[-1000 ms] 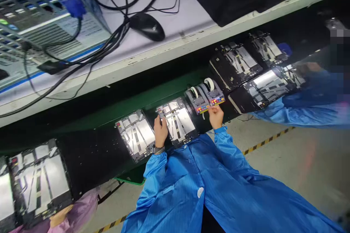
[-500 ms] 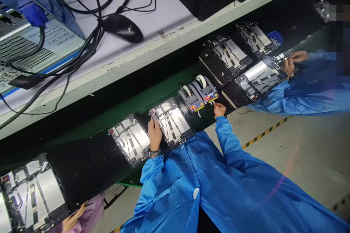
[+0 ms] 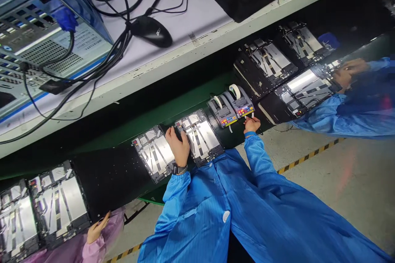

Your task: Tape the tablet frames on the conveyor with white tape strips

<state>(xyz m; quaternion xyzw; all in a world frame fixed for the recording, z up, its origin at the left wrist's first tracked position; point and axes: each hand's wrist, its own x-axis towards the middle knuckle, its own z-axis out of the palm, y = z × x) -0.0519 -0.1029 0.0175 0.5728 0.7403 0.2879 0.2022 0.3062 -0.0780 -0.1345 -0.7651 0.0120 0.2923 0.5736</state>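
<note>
A tablet frame is touched by the curled left hand at its edge, its long axis laid across the belt. The right hand is pinched narrow just beside a tape dispenser; whether tape is held cannot be told.

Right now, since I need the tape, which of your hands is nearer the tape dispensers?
Right hand: it is just in front of the tape dispensers. The left hand is farther off, with a metal-backed panel lying between it and them.
</note>
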